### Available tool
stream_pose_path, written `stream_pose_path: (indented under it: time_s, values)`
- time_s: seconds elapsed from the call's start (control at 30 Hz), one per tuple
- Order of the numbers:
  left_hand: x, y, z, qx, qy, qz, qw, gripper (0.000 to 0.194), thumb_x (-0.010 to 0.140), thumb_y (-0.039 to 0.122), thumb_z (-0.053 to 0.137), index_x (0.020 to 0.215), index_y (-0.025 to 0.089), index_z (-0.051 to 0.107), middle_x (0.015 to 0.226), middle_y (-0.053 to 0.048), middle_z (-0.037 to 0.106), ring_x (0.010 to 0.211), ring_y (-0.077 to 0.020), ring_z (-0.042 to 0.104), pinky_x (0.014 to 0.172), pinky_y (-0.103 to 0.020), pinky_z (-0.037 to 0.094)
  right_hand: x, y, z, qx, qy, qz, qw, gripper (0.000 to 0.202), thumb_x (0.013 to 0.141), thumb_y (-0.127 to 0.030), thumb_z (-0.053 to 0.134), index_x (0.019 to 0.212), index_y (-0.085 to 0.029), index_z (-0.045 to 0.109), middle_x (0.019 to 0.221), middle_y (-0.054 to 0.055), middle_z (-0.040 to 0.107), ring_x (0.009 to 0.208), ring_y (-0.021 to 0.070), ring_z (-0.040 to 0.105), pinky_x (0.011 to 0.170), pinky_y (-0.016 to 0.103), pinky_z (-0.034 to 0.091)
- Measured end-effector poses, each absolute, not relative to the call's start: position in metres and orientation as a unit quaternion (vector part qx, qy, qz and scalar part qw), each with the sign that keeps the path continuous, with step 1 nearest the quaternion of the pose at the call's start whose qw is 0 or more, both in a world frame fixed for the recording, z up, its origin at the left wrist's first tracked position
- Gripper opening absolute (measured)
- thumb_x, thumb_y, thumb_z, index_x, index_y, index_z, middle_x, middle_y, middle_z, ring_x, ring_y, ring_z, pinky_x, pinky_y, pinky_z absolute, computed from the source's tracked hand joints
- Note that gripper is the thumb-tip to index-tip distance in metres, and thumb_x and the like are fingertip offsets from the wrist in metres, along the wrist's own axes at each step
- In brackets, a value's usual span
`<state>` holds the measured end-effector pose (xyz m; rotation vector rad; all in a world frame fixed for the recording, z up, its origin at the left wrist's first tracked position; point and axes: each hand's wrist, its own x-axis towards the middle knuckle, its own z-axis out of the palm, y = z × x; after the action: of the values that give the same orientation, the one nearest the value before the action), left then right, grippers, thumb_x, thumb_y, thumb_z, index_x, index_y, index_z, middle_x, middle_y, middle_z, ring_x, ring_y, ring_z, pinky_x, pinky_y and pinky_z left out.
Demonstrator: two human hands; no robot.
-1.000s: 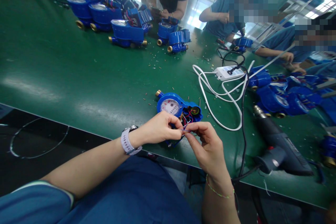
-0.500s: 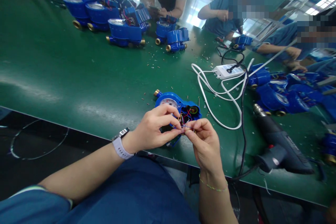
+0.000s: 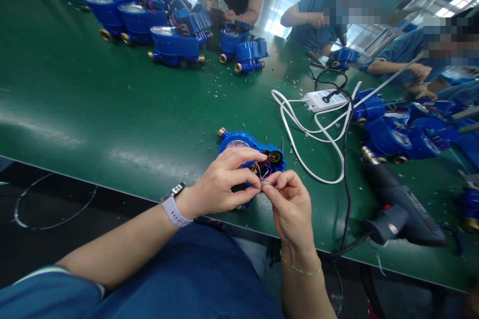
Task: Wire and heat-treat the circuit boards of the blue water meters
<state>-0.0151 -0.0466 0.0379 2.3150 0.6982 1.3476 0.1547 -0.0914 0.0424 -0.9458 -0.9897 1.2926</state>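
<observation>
A blue meter (image 3: 241, 137) with a brass end and an open compartment of coloured wires (image 3: 265, 165) lies near the table's front edge. Over its near side, my left hand (image 3: 228, 179) pinches thin wires between thumb and index finger, its other fingers spread above the compartment. My right hand (image 3: 290, 199) pinches the wires too, its fingertips touching or nearly touching those of the left. The exact wire ends are hidden between the fingertips.
On the green table (image 3: 142, 104), a white power strip (image 3: 325, 100) with looped cable and a heat gun (image 3: 402, 204) lie to the right. Blue meters stand at the back (image 3: 175, 45) and right (image 3: 396, 134). Small scraps are scattered about. Several people sit across the table.
My left hand's fingers have shifted slightly right over the compartment, with the index fingertip closer to the thumb. My right hand has hardly moved. The view has shifted slightly.
</observation>
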Motion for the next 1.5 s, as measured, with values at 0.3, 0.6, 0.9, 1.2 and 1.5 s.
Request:
stream_pose_path:
  time_s: [0.3,0.6,0.9,1.2,1.5]
  values:
    - [-0.014,-0.049,0.037,0.789,0.272,0.488,0.254,0.003,0.083,0.016,0.067,0.085,0.017,0.068,0.133,-0.015,0.059,0.124,-0.0254,0.056,0.106,-0.044,0.046,0.151,-0.091,0.044,-0.414,-0.429,0.536,0.598,0.027,0.079,-0.015,0.076,0.073,-0.02,0.05,0.075,-0.003,0.063,0.071,0.0108,0.059,0.069,0.021,0.047]
    - [-0.013,-0.049,0.048,0.797,0.292,0.449,0.279,0.007,0.082,0.014,0.065,0.077,0.018,0.067,0.132,-0.012,0.063,0.134,-0.026,0.049,0.114,-0.05,0.036,0.154,-0.094,0.043,-0.432,-0.457,0.499,0.597,0.026,0.081,-0.015,0.075,0.074,-0.02,0.05,0.078,-0.002,0.065,0.074,0.0117,0.061,0.071,0.022,0.049]
    - [-0.014,-0.052,0.049,0.795,0.309,0.418,0.314,0.004,0.08,0.016,0.068,0.078,0.018,0.065,0.125,-0.01,0.062,0.126,-0.0263,0.052,0.109,-0.047,0.038,0.151,-0.094,0.045,-0.458,-0.487,0.462,0.583,0.021,0.08,-0.016,0.075,0.078,-0.021,0.054,0.079,-0.002,0.066,0.075,0.0133,0.063,0.07,0.024,0.051]
    - [-0.018,-0.048,0.059,0.729,0.357,0.295,0.504,0.009,0.084,0.022,0.059,0.078,0.016,0.063,0.068,0.003,0.052,0.057,-0.0088,0.044,0.054,-0.021,0.036,0.167,-0.091,0.063,-0.483,-0.704,0.283,0.438,0.012,0.089,-0.011,0.064,0.088,-0.023,0.066,0.083,-0.001,0.065,0.078,0.0146,0.06,0.071,0.027,0.047]
    - [-0.015,-0.045,0.055,0.668,0.398,0.287,0.56,0.01,0.079,0.021,0.059,0.076,0.013,0.065,0.056,0.006,0.048,0.047,-0.0051,0.035,0.044,-0.017,0.026,0.167,-0.088,0.067,-0.486,-0.774,0.195,0.356,0.012,0.093,-0.012,0.057,0.085,-0.02,0.06,0.083,0.002,0.059,0.078,0.0164,0.057,0.07,0.03,0.045]
